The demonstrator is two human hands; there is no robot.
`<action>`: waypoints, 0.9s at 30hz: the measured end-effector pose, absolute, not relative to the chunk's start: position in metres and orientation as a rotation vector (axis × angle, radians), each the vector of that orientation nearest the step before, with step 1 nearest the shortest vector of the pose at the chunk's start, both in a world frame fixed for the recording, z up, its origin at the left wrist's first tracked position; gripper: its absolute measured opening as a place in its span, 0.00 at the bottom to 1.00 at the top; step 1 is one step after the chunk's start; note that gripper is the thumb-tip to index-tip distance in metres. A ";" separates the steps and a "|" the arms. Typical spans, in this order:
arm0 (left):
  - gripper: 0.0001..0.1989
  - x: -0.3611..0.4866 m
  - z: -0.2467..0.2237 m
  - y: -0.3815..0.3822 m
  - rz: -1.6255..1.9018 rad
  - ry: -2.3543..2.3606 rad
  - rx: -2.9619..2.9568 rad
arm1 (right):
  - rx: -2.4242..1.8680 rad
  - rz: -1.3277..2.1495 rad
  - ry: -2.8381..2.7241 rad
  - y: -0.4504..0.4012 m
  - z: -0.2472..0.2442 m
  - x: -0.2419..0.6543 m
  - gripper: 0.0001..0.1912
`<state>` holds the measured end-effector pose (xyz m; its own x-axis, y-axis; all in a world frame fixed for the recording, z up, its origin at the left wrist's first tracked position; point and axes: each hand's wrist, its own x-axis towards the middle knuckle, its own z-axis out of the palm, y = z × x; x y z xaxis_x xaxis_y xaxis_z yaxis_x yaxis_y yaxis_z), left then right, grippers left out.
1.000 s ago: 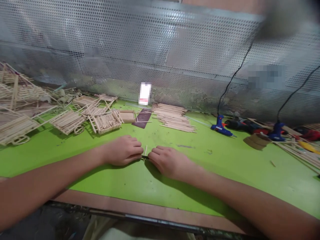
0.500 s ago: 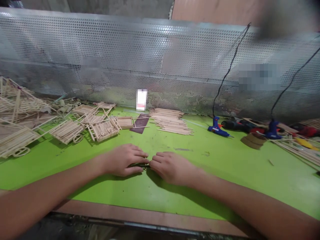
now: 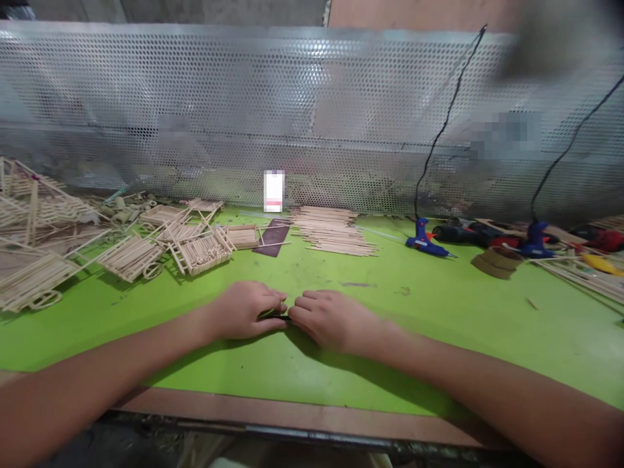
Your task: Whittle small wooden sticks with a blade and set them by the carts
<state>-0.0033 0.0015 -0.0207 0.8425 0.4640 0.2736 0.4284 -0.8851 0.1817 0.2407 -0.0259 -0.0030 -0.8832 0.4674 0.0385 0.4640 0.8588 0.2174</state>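
My hands meet low in the middle of the green worktable [image 3: 439, 325]. Between them lies a thin dark strip [image 3: 275, 317], mostly covered by fingers. My left hand [image 3: 246, 311] curls over its left part, and the fingertips of my right hand [image 3: 327, 318] press against its right end. What the strip is made of is hidden. No other object touches either hand.
Wooden-stick model carts [image 3: 131, 257] and a stick crate [image 3: 202, 253] stand at the left. Behind my hands lie a pile of sticks [image 3: 331, 231] and a dark mat [image 3: 273, 237]. Blue glue guns [image 3: 424, 239] stand at the right, before a perforated metal sheet [image 3: 244, 97].
A small pale stick stood upright between my hands a second ago and no longer shows. My fingers now cover more of the dark strip, and the view has tilted slightly.
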 end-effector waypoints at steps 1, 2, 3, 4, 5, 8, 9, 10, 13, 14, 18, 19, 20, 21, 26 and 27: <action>0.16 -0.004 -0.021 0.001 0.484 0.707 2.894 | 0.756 0.340 3.015 -0.026 -0.002 0.241 0.04; 0.16 -0.004 -0.022 0.001 0.493 0.705 2.886 | 0.755 0.333 3.015 -0.026 -0.002 0.241 0.04; 0.16 -0.004 -0.023 0.001 0.504 0.702 2.879 | 0.752 0.329 3.013 -0.026 -0.001 0.241 0.04; 0.16 -0.004 -0.023 0.001 0.511 0.700 2.873 | 0.749 0.326 3.010 -0.026 -0.001 0.241 0.04; 0.16 -0.004 -0.024 0.001 0.517 0.698 2.866 | 0.746 0.323 3.007 -0.026 0.000 0.241 0.04; 0.17 -0.005 -0.024 0.002 0.540 0.698 2.842 | 0.750 0.306 3.002 -0.026 0.001 0.241 0.05; 0.17 -0.005 -0.024 0.002 0.542 0.702 2.835 | 0.754 0.298 2.999 -0.026 0.001 0.240 0.05; 0.17 -0.005 -0.023 0.002 0.541 0.705 2.830 | 0.756 0.291 2.996 -0.026 0.001 0.240 0.05; 0.15 -0.004 -0.022 0.002 0.527 0.711 2.842 | 0.771 0.270 2.989 -0.026 0.002 0.241 0.05; 0.15 -0.004 -0.022 0.002 0.530 0.710 2.845 | 0.780 0.264 2.988 -0.027 0.002 0.241 0.05; 0.16 -0.004 -0.024 0.002 0.547 0.714 2.783 | 0.813 0.251 2.969 -0.028 0.004 0.242 0.05; 0.16 -0.005 -0.025 0.003 0.544 0.722 2.756 | 0.824 0.248 2.964 -0.028 0.004 0.242 0.05; 0.17 -0.005 -0.026 0.003 0.538 0.733 2.730 | 0.836 0.244 2.964 -0.029 0.004 0.242 0.04; 0.17 -0.005 -0.026 0.003 0.534 0.744 2.708 | 0.848 0.240 2.968 -0.029 0.004 0.242 0.04; 0.17 -0.006 -0.027 0.002 0.521 0.763 2.658 | 0.858 0.234 2.981 -0.029 0.002 0.243 0.04; 0.17 -0.006 -0.027 0.001 0.521 0.763 2.653 | 0.860 0.240 2.974 -0.030 0.002 0.243 0.04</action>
<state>-0.0058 0.0015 -0.0266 0.7895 0.5597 0.2518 0.4388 -0.8016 0.4061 0.2428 -0.0295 0.0023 -0.8460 0.5331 0.0083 0.5276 0.8347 0.1580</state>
